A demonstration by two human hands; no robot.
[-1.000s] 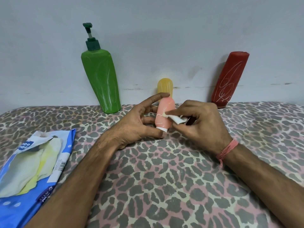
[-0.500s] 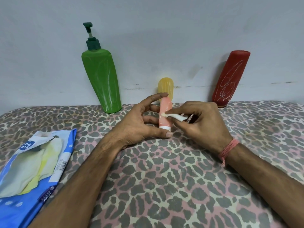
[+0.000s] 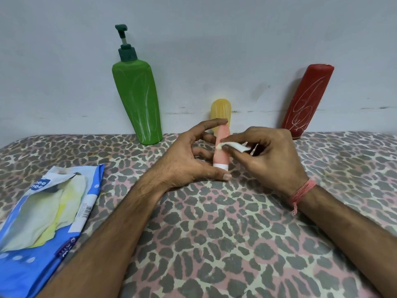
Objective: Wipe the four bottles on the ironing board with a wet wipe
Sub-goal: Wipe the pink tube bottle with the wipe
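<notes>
A small pink bottle [image 3: 221, 155] with a white cap at its lower end stands upright on the leopard-print ironing board [image 3: 214, 233]. My left hand [image 3: 189, 160] holds it between index fingertip on top and thumb at the base. My right hand [image 3: 268, 158] pinches a folded white wet wipe [image 3: 233, 146] and presses it against the bottle's side. Behind it a small yellow bottle [image 3: 221, 109] leans on the wall. A tall green pump bottle [image 3: 137, 102] leans at the back left, a red bottle [image 3: 307, 100] with white scribbles at the back right.
A blue wet-wipe pack [image 3: 43, 222], torn open with pale sheets showing, lies on the board at the left. A grey wall [image 3: 214, 39] rises directly behind the bottles. A pink thread band circles my right wrist.
The pink bottle has turned narrower to the view and stands more upright. The wipe has slid along its side, and my right hand sits slightly higher.
</notes>
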